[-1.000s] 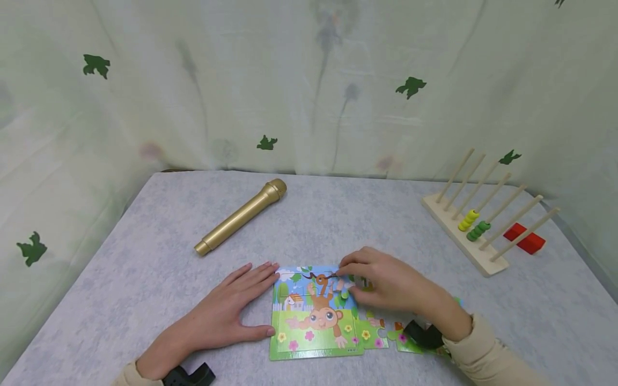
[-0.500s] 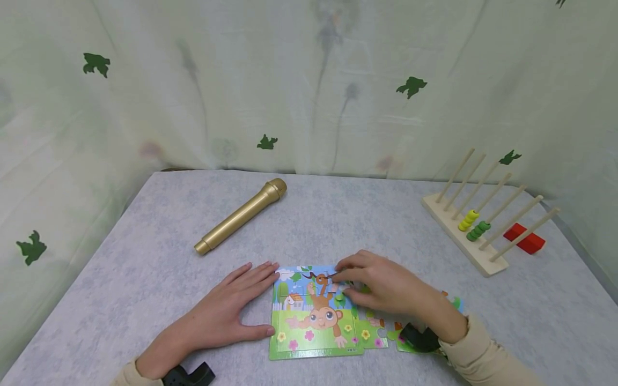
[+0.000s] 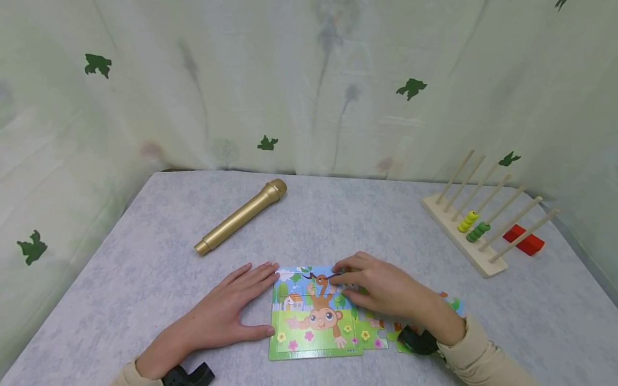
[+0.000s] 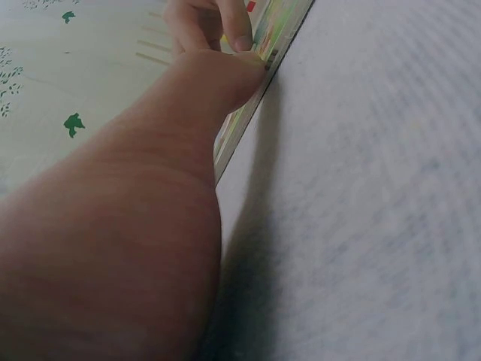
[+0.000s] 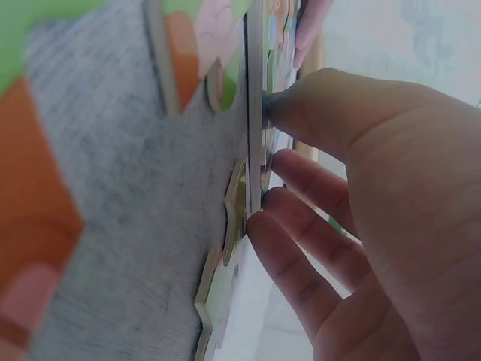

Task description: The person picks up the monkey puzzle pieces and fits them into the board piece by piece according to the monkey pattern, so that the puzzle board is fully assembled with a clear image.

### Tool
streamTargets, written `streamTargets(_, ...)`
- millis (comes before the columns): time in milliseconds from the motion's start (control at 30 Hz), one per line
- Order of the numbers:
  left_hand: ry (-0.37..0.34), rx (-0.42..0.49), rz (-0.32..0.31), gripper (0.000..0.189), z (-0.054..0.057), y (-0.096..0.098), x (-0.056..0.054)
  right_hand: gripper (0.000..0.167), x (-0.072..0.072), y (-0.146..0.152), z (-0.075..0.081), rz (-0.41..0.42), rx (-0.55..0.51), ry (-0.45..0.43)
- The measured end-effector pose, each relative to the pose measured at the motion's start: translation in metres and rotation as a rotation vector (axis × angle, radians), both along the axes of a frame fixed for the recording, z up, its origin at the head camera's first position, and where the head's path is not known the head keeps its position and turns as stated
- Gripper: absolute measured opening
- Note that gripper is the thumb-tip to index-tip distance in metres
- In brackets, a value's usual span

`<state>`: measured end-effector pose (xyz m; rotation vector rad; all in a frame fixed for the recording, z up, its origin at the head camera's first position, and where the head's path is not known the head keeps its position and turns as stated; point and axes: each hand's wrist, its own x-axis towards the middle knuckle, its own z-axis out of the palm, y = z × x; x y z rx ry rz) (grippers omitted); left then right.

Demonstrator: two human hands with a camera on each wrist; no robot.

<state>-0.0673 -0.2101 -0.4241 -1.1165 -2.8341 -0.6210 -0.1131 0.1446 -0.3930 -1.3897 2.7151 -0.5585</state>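
A square jigsaw puzzle (image 3: 316,321) with a monkey picture lies flat on the table in the head view. My left hand (image 3: 232,308) rests flat at its left side, fingers spread, with fingertips and thumb at the board's edge. Over the puzzle's upper right part, my right hand (image 3: 381,284) bends its thumb and fingers down onto a puzzle piece, mostly covered by the fingers. The right wrist view has the thumb (image 5: 308,109) on the puzzle's face and the fingertips near its far edge. Loose puzzle pieces (image 3: 374,335) lie at the right, partly under my right forearm.
A gold toy microphone (image 3: 241,217) lies behind the puzzle, to the left. At the back right stands a wooden peg rack (image 3: 465,236) with yellow and green beads, and a red block (image 3: 523,239) beside it. A patterned curtain (image 3: 309,91) hangs behind the table.
My right hand has shifted slightly left over the puzzle's upper right part. The piece under it, tilted before, now lies flatter. My left hand has stayed put.
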Motion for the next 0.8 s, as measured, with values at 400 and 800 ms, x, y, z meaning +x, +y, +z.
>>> streamTargets(400,0.006,0.004,-0.003,0.095,-0.001,-0.001,0.0,0.03,0.002,0.0,0.001,-0.015,0.007,-0.035)
streamTargets(800,-0.002,0.008,0.001,0.094,-0.001,0.0,0.0,0.037,0.001,0.012,0.011,-0.024,-0.019,0.008)
